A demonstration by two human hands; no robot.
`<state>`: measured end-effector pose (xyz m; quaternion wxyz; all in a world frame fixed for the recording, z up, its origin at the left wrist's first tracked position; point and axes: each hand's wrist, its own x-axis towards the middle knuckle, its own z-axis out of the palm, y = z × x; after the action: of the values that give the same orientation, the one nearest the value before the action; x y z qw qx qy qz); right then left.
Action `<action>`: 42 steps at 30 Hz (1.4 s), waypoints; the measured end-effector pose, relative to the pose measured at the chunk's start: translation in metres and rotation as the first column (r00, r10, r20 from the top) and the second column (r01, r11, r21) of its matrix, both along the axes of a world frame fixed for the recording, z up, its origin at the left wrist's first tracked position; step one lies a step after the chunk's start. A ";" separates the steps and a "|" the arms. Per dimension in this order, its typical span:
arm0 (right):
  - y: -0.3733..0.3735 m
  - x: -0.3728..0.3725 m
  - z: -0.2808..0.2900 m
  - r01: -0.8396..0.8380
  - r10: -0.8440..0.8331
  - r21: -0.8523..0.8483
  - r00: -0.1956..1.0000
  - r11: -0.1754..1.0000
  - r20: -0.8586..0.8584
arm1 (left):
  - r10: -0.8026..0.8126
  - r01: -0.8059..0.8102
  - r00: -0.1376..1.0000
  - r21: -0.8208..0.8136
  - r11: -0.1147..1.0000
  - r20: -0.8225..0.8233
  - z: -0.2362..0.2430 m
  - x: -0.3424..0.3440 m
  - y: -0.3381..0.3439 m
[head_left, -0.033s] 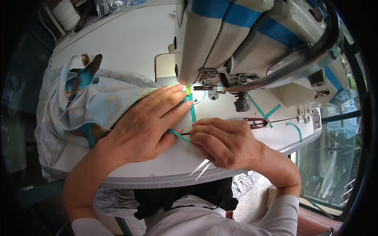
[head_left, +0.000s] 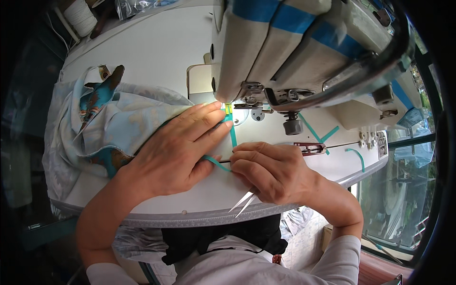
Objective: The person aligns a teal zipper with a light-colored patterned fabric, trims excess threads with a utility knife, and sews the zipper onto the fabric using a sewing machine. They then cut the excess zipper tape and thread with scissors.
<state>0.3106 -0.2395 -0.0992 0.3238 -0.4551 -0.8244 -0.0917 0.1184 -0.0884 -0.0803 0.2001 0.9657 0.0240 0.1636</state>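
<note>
My left hand [head_left: 178, 147] lies flat, fingers stretched toward the presser foot [head_left: 244, 107] of the sewing machine [head_left: 280, 47]. It rests on the edge of a pale blue patterned cloth [head_left: 128, 114] with brown and teal parts. Close to it, my right hand [head_left: 270, 168] is closed, fingertips pinched at a narrow green tape [head_left: 233, 137] that runs down from the foot. A second length of green curves from under my left thumb to my right fingers. Two slim pointed metal blades [head_left: 243, 204], perhaps thread snips, stick out below my right palm; their handles are hidden.
Green strips [head_left: 311, 127] are stuck on the white table [head_left: 209, 192] right of the foot, and another short green piece [head_left: 356, 159] lies near its right edge. A dark red bobbin-like fitting [head_left: 311, 148] is behind my right hand. A white thread cone [head_left: 80, 18] stands far left.
</note>
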 end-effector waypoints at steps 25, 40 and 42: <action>0.006 0.000 0.000 0.023 -0.023 -0.021 1.000 1.000 0.017 | -0.022 0.020 0.999 0.033 0.999 0.050 -0.009 0.002 0.010; 0.007 0.001 -0.004 0.010 -0.011 0.033 0.999 0.999 0.033 | 0.009 -0.011 1.000 0.054 0.998 0.024 -0.006 -0.001 0.010; 0.007 0.001 -0.003 0.012 -0.012 0.001 0.999 1.000 0.045 | 0.008 -0.010 1.000 0.051 0.999 0.024 -0.007 -0.001 0.010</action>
<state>0.3118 -0.2330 -0.1026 0.3049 -0.4577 -0.8287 -0.1039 0.1177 -0.0781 -0.0869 0.1749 0.9684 0.0218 0.1766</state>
